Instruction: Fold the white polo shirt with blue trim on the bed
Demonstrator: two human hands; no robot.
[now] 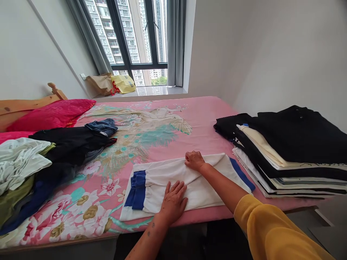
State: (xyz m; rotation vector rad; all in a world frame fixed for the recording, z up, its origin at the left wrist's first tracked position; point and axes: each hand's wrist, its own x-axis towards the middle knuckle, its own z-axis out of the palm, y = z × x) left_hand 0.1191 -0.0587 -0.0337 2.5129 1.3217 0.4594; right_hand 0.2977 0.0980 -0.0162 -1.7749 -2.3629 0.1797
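A white garment with blue bands (159, 184) lies folded into a long strip near the bed's front edge. Gathered blue bands show at its left part, and another blue edge is at its right end. My left hand (173, 202) rests palm down on the near middle of the cloth, open, with its fingers stretched out. At the garment's far edge, my right hand (194, 160) has its fingers curled closed on the white fabric. Creases run through the cloth between the two hands.
On the right stands a stack of folded clothes (292, 144), black on top. Loose clothes (73, 144) are heaped at the left, beside a red pillow (54, 112). A flowered pink bedsheet (206, 119) covers the bed. Bags (123, 83) sit on the windowsill.
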